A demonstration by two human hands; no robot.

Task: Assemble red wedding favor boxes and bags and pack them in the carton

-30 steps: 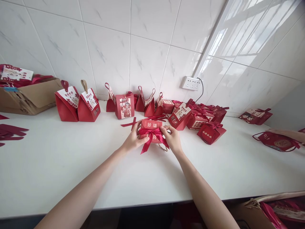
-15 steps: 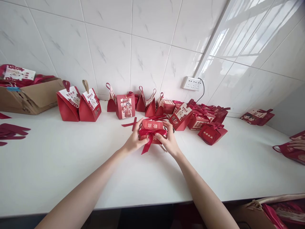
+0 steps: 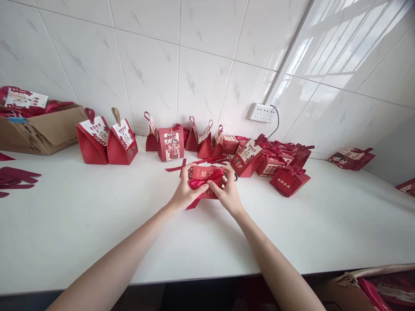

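Left hand point(image 3: 183, 193) and right hand point(image 3: 230, 197), each grip closed on the box point(image 3: 198, 172), thumbs right at its ribbon point(image 3: 215, 174)!

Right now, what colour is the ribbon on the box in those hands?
The ribbon is a shiny, pinkish red. The head view shows it best.

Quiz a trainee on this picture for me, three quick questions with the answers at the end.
1. True or false: the left hand and right hand both hold the small red cardboard box with glossy crimson ribbon across it.
2. Beside the brown cardboard carton stand two red peaked paper boxes. The farther one's loop is: A) blue; B) tan; C) green?
3. Fill in: the white rectangular plastic socket panel is on the tiled ____.

Key: 1 true; 2 B; 3 wall.
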